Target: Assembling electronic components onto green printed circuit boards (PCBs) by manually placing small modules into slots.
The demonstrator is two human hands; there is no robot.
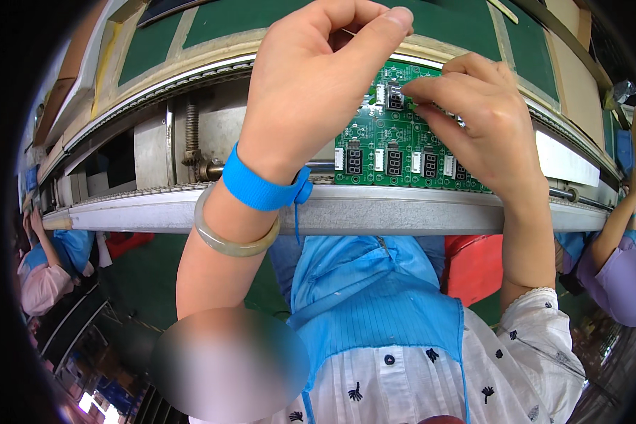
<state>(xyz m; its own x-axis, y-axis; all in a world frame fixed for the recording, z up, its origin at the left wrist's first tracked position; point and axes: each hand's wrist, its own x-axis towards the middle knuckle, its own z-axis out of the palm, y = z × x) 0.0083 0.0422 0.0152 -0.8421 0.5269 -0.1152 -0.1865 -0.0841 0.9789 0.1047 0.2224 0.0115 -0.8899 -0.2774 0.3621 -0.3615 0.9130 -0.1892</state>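
A green circuit board rests across the rails in front of me, carrying rows of dark digit displays and white connectors. My right hand bends over its right part, thumb and forefinger closed down close to an upper digit display. Whatever lies between those fingertips is too small to make out. My left hand is raised above the board's left side, fingers curled and thumb against them near the top edge. Its grip is partly hidden. A blue strap and a pale bangle circle the left wrist.
A metal front rail and a chain-edged far rail flank the board. Beyond lies a green surface with wooden strips. A threaded rod stands left. A red stool is below. Other people's arms show at both sides.
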